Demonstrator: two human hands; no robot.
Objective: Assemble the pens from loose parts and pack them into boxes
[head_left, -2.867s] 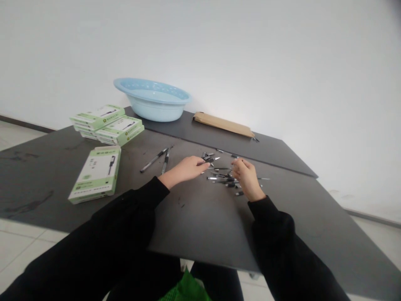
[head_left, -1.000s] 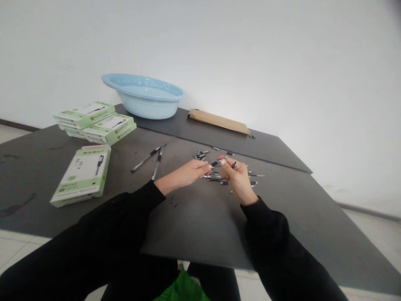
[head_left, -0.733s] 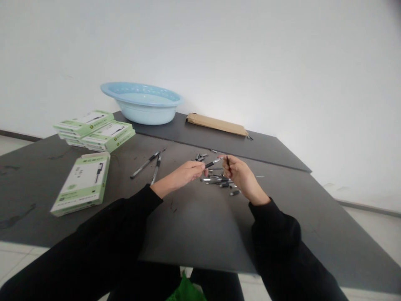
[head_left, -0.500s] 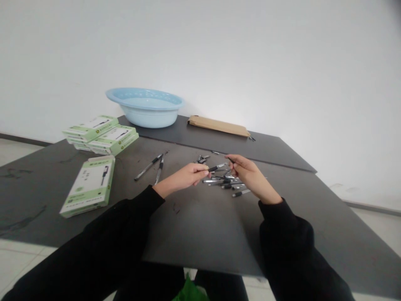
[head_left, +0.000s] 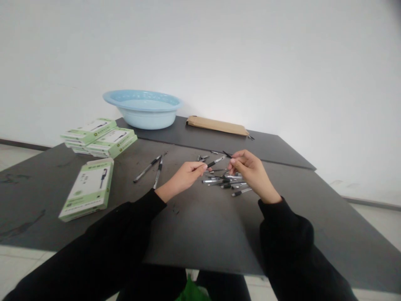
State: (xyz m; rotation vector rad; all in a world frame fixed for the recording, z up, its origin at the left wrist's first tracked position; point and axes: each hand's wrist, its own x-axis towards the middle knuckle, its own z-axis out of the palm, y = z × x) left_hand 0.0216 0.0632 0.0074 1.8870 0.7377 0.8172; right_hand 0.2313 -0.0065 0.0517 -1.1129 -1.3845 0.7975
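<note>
Over the middle of the dark table, my left hand [head_left: 190,174] is closed on a pen [head_left: 215,161] with a black grip and clear tip end, which points up to the right. Opposite it, my right hand [head_left: 249,169] pinches a slim black piece [head_left: 227,154], probably a pen cap; it is too small to be sure. The piece is close to the pen's tip but apart from it. Below both hands lies a loose pile of pens [head_left: 224,182] and small parts. Two more pens [head_left: 147,169] lie left of my left hand.
Stacked green-and-white pen boxes [head_left: 111,141] stand at the left, with one open box [head_left: 87,190] nearer to me. A light blue basin [head_left: 147,117] is at the back. Right of it lies a flat brown paper packet [head_left: 217,125]. A seam crosses the dark table [head_left: 200,234].
My right hand has risen slightly, and the black piece in it now points up to the left. The pen in my left hand is tilted a little more upward.
</note>
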